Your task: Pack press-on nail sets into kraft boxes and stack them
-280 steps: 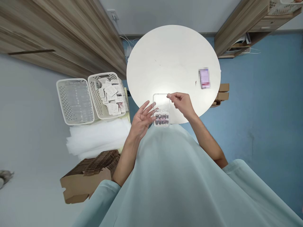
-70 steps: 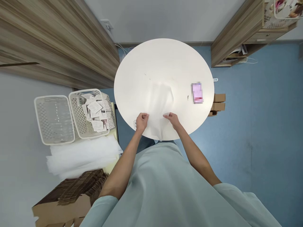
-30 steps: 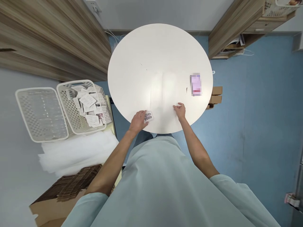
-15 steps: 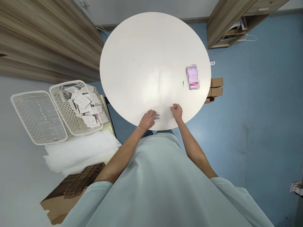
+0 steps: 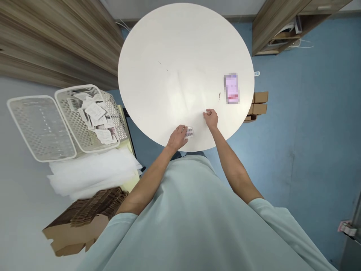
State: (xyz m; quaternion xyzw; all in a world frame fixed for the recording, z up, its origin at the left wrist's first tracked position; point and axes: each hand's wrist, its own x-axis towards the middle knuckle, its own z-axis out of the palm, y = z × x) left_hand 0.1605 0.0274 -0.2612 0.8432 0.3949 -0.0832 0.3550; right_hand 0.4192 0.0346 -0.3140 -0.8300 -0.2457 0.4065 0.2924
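White tabletop [image 5: 143, 79]: left hand [image 5: 177, 138], curled, grips a partly hidden clear case [image 5: 190, 132]; right hand [image 5: 211, 119] half-closed, whatever it may pinch indiscernible.

The left hand [image 5: 177, 137] is covering the left end of the small clear case [image 5: 190, 132], whose contents are appearing too small to identify. A thin pale sheet [image 5: 194, 107] is blending into the white tabletop [image 5: 149, 45], its outline blurring. Coarse squares are masking the purple item [image 5: 232, 88] at right. The tabletop is partly hiding brown boxes [image 5: 261, 97], and the view's far edge is cutting off the wooden cabinet [image 5: 270, 24].
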